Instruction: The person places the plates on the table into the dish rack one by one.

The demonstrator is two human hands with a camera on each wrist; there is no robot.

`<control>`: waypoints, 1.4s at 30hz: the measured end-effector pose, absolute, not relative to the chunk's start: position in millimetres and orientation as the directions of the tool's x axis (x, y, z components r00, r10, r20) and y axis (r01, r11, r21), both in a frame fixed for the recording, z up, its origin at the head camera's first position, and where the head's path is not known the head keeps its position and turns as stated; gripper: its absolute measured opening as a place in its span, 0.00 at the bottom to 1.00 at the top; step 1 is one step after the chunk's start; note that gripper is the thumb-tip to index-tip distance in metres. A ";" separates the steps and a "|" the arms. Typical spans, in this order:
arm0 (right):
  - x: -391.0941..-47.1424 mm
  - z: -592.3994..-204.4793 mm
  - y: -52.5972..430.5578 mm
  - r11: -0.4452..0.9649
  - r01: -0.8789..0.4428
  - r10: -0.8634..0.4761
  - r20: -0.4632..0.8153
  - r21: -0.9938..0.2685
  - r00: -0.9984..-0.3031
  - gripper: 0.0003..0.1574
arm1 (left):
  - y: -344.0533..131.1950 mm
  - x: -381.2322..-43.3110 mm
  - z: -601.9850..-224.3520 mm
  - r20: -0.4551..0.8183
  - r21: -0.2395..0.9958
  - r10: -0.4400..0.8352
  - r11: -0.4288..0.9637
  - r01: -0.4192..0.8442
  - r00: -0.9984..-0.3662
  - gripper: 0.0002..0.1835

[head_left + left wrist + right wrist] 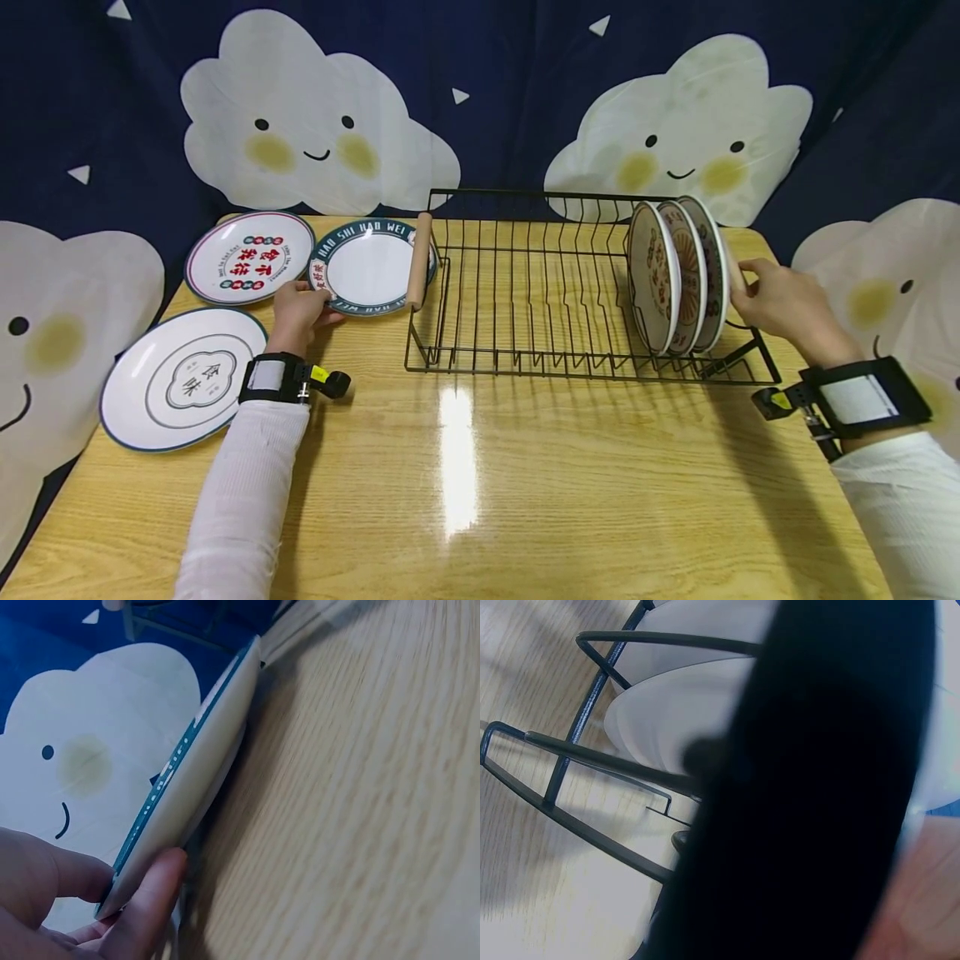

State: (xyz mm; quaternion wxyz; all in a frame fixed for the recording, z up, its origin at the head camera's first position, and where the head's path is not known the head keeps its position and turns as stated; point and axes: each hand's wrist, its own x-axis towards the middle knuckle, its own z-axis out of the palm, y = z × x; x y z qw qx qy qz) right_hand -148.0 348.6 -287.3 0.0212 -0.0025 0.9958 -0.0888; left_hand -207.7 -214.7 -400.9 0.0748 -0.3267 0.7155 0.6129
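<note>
My left hand pinches the near-left rim of a white plate with a teal lettered border. In the left wrist view this plate is tilted up off the wooden table, thumb on one face and fingers on the other. At the right end of a black wire dish rack, my right hand grips the wooden handle. Beside it, several patterned plates stand upright in the rack. A dark shape hides most of the right hand in the right wrist view.
Two more plates lie flat at the left: one with red lettering at the back, one with a grey emblem nearer. The rack's left wooden handle overlaps the teal plate's right side. A cloud-print curtain hangs behind.
</note>
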 end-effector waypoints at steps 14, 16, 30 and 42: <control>-146.9 -287.0 349.2 0.982 0.005 -0.005 -0.050 -0.189 -0.999 0.33 | -215.2 -187.9 -400.3 -0.501 0.863 -0.349 -0.133 -0.487 -0.792 0.29; -146.5 -287.0 349.3 0.982 0.007 -0.004 -0.055 -0.191 -0.998 0.33 | -215.7 -185.4 -400.8 -0.514 0.857 -0.341 -0.167 -0.487 -0.787 0.29; -148.1 -285.3 351.1 0.980 0.030 0.013 -0.086 -0.199 -0.996 0.34 | -217.8 -173.6 -405.4 -0.514 0.853 -0.318 -0.285 -0.437 -0.797 0.28; -146.0 -284.8 350.4 0.978 0.034 0.014 -0.095 -0.207 -0.995 0.35 | -219.4 -166.1 -403.8 -0.490 0.862 -0.341 -0.324 -0.389 -0.802 0.26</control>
